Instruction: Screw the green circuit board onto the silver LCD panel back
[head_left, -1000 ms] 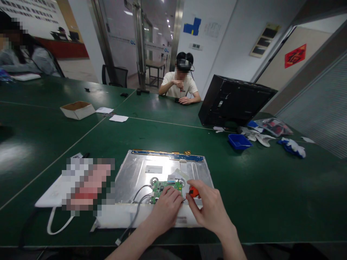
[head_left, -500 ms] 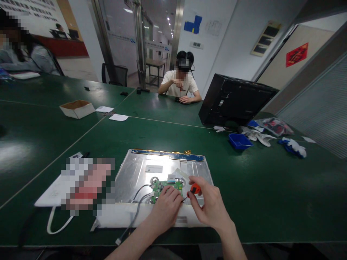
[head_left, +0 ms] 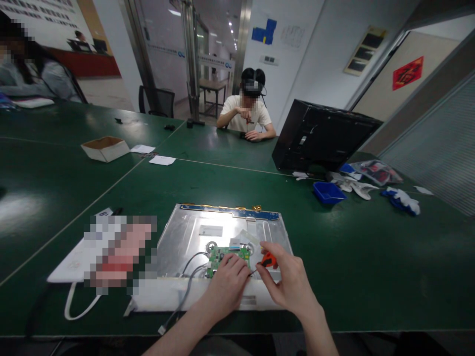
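Note:
A green circuit board (head_left: pixel 213 267) lies on the silver metal back of a display panel (head_left: pixel 178 247). My left hand (head_left: pixel 230 282) is closed over the board's right part, its fingers bent and pressing it down. My right hand (head_left: pixel 291 282) grips a screwdriver (head_left: pixel 269 260) with an orange and black handle between thumb and fingers. The thin shaft points left, to the board's lower right edge beside my left fingertips. Its tip is hard to make out. Grey and black cables (head_left: pixel 190 291) run from the board's left side over the panel's white front strip.
To the left lies a white pouch (head_left: pixel 70 264) with a strap. Farther off are an open box (head_left: pixel 106 151), papers (head_left: pixel 162 160), a blue tray (head_left: pixel 329 193), gloves (head_left: pixel 403 201) and a large black monitor (head_left: pixel 322 141). A co-worker (head_left: pixel 247 111) sits across the table, another person (head_left: pixel 55 79) at far left.
The screwdriver handle has turned a little in my right fingers, showing more orange at its right end. My left hand stays in place on the board.

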A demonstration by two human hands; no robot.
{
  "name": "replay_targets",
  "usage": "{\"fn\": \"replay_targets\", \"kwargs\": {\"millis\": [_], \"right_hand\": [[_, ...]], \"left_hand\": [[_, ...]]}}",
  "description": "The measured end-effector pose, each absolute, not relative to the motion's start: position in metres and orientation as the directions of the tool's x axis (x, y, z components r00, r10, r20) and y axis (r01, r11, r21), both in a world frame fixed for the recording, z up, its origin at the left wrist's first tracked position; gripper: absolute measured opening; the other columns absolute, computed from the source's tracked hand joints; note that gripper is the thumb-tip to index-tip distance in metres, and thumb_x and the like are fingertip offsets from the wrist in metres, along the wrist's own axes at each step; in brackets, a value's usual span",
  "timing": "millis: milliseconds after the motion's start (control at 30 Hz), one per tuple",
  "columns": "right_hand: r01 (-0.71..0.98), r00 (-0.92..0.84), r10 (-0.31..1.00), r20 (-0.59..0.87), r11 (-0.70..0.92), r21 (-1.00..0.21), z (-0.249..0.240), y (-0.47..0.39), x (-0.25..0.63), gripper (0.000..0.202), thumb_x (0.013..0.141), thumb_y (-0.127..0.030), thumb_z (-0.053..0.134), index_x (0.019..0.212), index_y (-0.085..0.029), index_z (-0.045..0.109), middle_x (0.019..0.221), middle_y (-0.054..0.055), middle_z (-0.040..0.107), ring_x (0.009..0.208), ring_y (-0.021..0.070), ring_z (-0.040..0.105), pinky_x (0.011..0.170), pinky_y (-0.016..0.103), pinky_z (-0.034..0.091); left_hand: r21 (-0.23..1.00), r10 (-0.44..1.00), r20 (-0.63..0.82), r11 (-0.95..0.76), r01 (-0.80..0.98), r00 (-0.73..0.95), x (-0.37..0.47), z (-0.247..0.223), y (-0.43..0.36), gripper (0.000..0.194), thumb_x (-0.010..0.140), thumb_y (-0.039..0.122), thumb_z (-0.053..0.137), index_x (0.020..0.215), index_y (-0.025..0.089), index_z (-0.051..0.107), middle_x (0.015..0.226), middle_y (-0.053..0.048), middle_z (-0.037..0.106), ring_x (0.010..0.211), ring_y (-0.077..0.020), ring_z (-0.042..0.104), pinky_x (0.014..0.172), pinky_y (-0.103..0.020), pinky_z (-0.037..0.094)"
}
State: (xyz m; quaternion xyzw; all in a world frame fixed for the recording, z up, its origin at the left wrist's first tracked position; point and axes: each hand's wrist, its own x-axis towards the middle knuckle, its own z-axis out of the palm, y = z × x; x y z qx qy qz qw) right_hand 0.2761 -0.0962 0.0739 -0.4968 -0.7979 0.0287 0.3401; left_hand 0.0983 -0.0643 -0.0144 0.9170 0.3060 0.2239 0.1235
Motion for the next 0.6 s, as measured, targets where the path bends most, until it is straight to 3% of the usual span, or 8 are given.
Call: {"fn": "replay_targets", "kwargs": {"millis": [400, 600], "right_hand": [[0.734, -0.239, 0.835, 0.495, 0.489, -0.472, 0.072, -0.0989, 0.2729, 0.041, 0.089, -0.013, 0.052, 0.128, -0.022, 0.045, 0.096, 0.005, 0.065, 0.075, 0.0157, 0.064, 0.063, 0.027, 0.051], [0.738, -0.23, 0.843, 0.486, 0.477, -0.477, 0.0712, -0.0994, 0.2724, 0.042, 0.088, -0.013, 0.052, 0.129, -0.023, 0.044, 0.093, 0.004, 0.065, 0.07, 0.0151, 0.062, 0.061, 0.027, 0.05]], "left_hand": [[0.381, 0.615, 0.282, -0.776, 0.503, 0.736, 0.098, -0.0105, -0.0639, 0.012, 0.087, 0.007, 0.049, 0.094, 0.016, 0.056, 0.097, -0.009, 0.059, 0.095, -0.0259, 0.051, 0.091, -0.043, 0.045], [0.38, 0.61, 0.219, -0.772, 0.51, 0.762, 0.0978, -0.0146, -0.065, 0.023, 0.083, 0.001, 0.049, 0.1, 0.016, 0.056, 0.103, -0.009, 0.058, 0.1, -0.026, 0.051, 0.096, -0.043, 0.045]]}}
